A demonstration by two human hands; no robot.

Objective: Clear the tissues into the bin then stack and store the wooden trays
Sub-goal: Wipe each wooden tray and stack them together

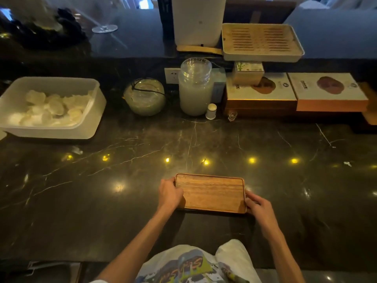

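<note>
I'm seeing both hands, left hand (pixel 170 194) & right hand (pixel 258 205), fingers closed on the wooden tray (pixel 211 193) short ends, long axis running L-R, lower centre of frame.

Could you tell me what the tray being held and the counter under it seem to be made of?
The tray looks like wood with a smooth matte finish: brown grain lines run along it. The counter looks like polished dark stone, perhaps marble: pale veins cross it and lamps mirror in it.
</note>
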